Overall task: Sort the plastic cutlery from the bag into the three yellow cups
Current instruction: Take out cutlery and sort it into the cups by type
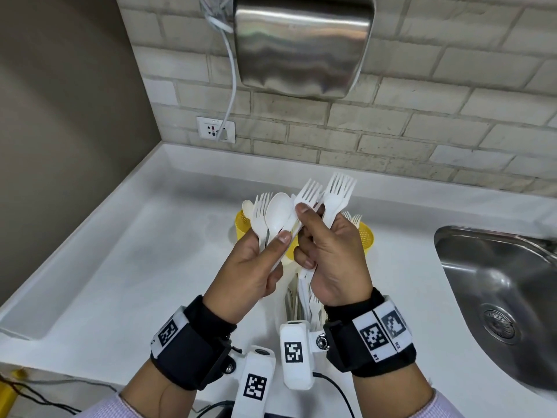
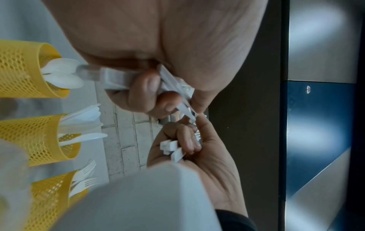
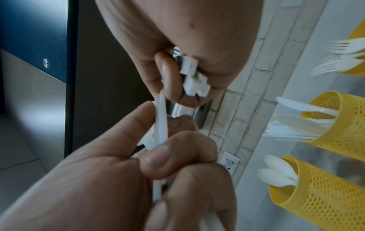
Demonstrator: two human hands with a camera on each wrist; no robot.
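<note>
My left hand [image 1: 271,245] grips a bunch of white plastic cutlery by the handles, with a spoon [image 1: 278,211] and a fork [image 1: 261,206] fanned above it. Close to its right, my right hand [image 1: 310,230] holds forks [image 1: 339,188], and its thumb presses on one fork [image 1: 307,194] that crosses both hands. Three yellow mesh cups stand behind the hands. The spoon cup [image 2: 23,70], the knife cup [image 2: 35,137] and the fork cup [image 2: 51,195] show in the left wrist view. In the head view the hands hide most of the cups [image 1: 366,236]. More white cutlery [image 1: 301,297] lies below the hands.
A steel sink [image 1: 497,297] is sunk into the white counter [image 1: 135,267] on the right. A steel hand dryer [image 1: 301,43] hangs on the brick wall, with its cable running to a socket [image 1: 215,129]. A brown wall closes the left side.
</note>
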